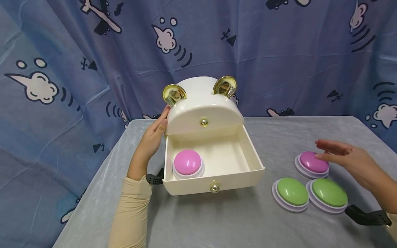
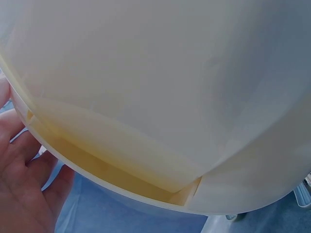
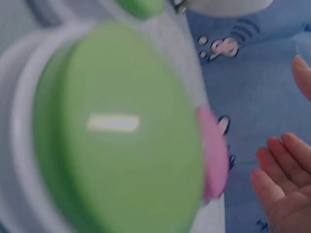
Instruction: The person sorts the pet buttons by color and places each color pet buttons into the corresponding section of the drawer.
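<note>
A white storage box (image 1: 204,86) with gold ears stands tilted on the table, its lower drawer (image 1: 248,151) pulled out. Against its left side rests my left hand (image 1: 150,139), fingers extended upward. The left wrist view has those fingers (image 2: 29,165) beside the box's pale wall (image 2: 160,73). Inside the drawer, at its front left, sits a pink domed button (image 1: 187,162). Over at the right, my right hand (image 1: 356,160) is just above a second pink button (image 1: 314,162), fingers fairly straight and holding nothing; whether the thumb touches it I cannot tell.
Two green domed buttons (image 1: 292,191) (image 1: 329,192) with white bases lie side by side in front of the right pink one. Grey cloth covers the table (image 1: 217,224). A blue patterned curtain (image 1: 263,69) hangs behind. The drawer juts toward the near edge.
</note>
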Tool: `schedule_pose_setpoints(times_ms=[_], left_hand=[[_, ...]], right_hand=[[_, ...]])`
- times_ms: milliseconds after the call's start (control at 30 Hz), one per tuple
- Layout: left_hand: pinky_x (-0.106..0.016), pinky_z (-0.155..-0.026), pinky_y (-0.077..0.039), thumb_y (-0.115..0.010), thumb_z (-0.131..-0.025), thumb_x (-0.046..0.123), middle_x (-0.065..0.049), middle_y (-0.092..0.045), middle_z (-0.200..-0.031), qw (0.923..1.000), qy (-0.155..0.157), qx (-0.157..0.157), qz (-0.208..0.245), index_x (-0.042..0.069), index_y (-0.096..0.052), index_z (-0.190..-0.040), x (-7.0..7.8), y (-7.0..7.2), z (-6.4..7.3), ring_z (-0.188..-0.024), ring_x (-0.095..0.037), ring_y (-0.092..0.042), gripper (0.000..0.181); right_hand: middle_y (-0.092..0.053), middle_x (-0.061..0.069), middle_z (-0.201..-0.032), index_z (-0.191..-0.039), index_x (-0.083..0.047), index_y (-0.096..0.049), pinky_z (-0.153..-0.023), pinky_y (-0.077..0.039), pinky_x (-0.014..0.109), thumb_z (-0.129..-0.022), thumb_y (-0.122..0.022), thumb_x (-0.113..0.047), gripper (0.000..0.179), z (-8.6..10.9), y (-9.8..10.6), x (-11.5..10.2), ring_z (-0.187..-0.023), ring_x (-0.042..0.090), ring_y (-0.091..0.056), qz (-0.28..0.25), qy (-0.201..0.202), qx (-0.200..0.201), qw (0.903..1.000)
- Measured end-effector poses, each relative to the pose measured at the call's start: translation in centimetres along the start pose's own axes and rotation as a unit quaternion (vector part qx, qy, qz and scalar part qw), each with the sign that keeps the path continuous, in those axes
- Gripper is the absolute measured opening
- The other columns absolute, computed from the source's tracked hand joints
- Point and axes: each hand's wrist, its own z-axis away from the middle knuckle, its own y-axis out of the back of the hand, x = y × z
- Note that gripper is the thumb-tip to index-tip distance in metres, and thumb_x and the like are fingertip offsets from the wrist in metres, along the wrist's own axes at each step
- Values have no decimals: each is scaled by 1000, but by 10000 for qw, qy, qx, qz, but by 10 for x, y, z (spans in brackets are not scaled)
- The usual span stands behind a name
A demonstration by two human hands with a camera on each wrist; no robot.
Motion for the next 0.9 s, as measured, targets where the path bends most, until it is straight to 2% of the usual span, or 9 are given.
schedule_pose_setpoints(times_ms=[67,133,300,667,900], left_hand=[[-36,-128,-14,-34,-109,39,11,-21,-165,10000,-22,6,6,19,-30,-157,0,0,0,-153,-7,-17,52],[-37,-128,-14,-35,-109,39,9,-21,-166,10000,-56,12,-2,18,-30,-157,-1,0,0,-154,-9,-17,53],[-37,-128,-14,-34,-109,38,8,-22,-166,10000,-78,15,13,18,-30,-157,-1,0,-1,-154,-10,-17,52],[-34,-128,-15,-34,-109,36,10,-22,-165,10000,-25,39,69,18,-30,-157,0,-1,1,-153,-6,-18,51],[-34,-128,-14,-34,-108,39,10,-22,-165,10000,-34,26,83,18,-30,-157,0,-1,0,-153,-6,-17,53]], right_hand=[[-29,7,-164,-159,-3,-17,-113,-13,76,-95,-63,-48,91,-2,1,7,-146,52,-11,37,-81,-124,9999],[-14,26,-163,-158,0,-14,-112,-14,76,-96,-62,-49,93,-3,2,12,-145,54,-11,108,-145,-210,9996],[-9,34,-159,-157,3,-10,-108,-16,79,-96,-60,-52,96,-6,2,21,-142,58,-12,227,-271,-322,9989],[-7,35,-159,-158,2,-7,-108,-15,78,-93,-64,-51,101,-14,-3,33,-143,60,-3,414,-360,-546,9970],[-5,38,-158,-157,3,-9,-106,-20,79,-94,-65,-49,100,-16,-1,40,-141,63,-7,641,-275,-744,9948]])
